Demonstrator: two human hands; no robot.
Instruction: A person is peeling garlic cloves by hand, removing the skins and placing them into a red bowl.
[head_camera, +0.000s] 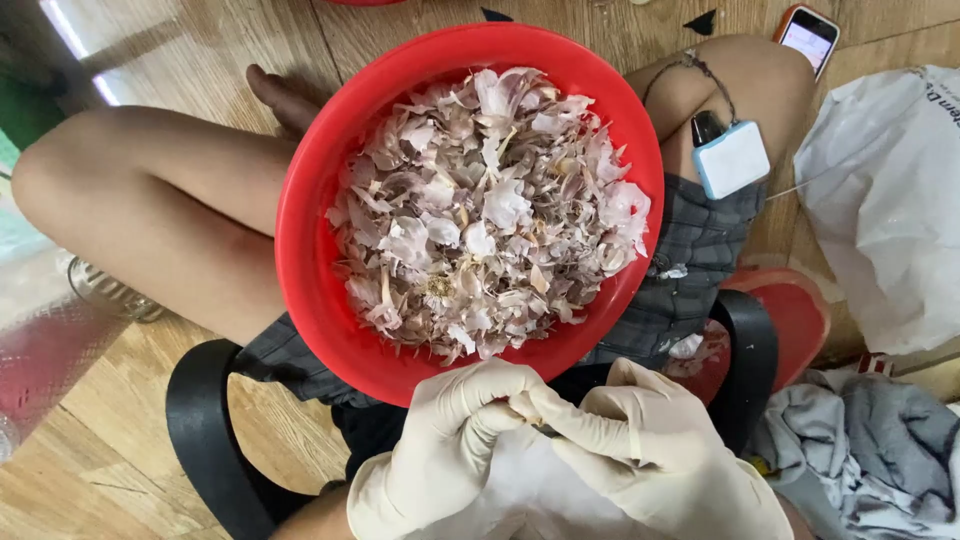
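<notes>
Red bowl (300, 230) of garlic skins (485, 210) rests on lap, catching peelings. Just below bowl rim, gloved left hand (450, 440) and right hand (650, 450) pinch closed on small item, probably garlic clove (545, 428); mostly hidden.

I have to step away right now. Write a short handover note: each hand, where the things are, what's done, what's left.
Left hand: gloved, fingertips pinched on a small piece at the bowl's near edge; the piece is mostly hidden.
Right hand: gloved, fingertips meeting the left's on the same piece.
Red bowl: on the lap, heaped with garlic skins.
Nearby: white plastic bag on the right, phone on the floor beyond the knee.
Done: a large pile of skins is already off.
Left: the piece in hand; no unpeeled stock can be seen.
</notes>
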